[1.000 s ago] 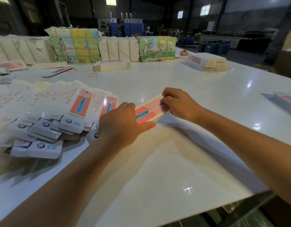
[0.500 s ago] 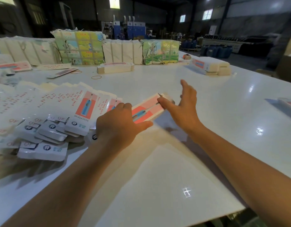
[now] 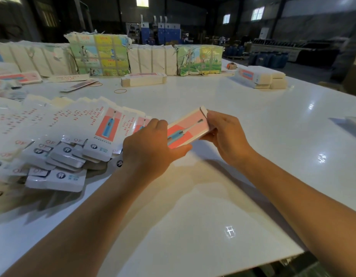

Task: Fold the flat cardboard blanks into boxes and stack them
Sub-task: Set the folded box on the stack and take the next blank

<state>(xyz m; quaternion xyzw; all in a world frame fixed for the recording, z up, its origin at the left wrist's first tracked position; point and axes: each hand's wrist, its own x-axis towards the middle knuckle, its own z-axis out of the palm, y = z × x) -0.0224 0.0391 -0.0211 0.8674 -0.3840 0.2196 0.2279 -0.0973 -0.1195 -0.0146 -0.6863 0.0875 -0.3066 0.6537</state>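
A pink and red toothbrush box (image 3: 188, 127) is held just above the white table (image 3: 253, 136) at centre. My left hand (image 3: 151, 146) grips its near end, thumb under the lower edge. My right hand (image 3: 225, 134) holds the far end with curled fingers at the end flap. A fanned heap of flat cardboard blanks (image 3: 59, 134) with the same print lies to the left of my left hand.
Strapped bundles of blanks (image 3: 151, 58) and colourful wrapped packs (image 3: 99, 54) line the far edge. A small stack of blanks (image 3: 144, 79) sits mid-table, and another stack (image 3: 259, 76) stands far right. Rubber bands (image 3: 120, 91) lie loose on the table.
My right hand opened with straight fingers at the box's far end, then curled back onto it. The box has tilted up slightly. My left hand kept its grip.
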